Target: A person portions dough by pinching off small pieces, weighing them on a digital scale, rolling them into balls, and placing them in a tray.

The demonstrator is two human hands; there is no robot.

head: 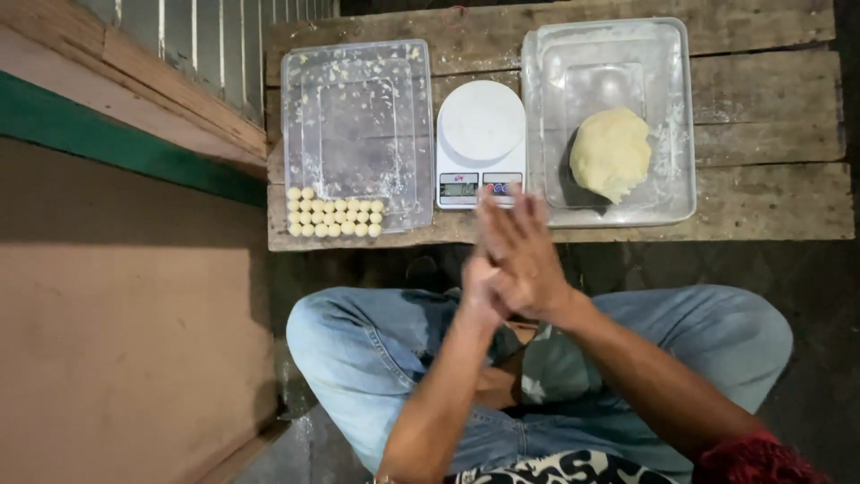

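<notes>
Person sitting cross-legged, pressing palms together before a wooden board

Right hand [528, 255] is lying flat over left hand [477, 291]; anything between them is hidden. Beyond are lying small dough balls [333, 217] in a clear tray [358, 72], a white scale [481, 143], and a dough lump [611, 154] in a second tray [681, 108]

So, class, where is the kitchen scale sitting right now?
In the head view, the scale sits mid-board on the wooden table, between the left tray holding small dough balls and the right tray holding the dough lump.
</notes>
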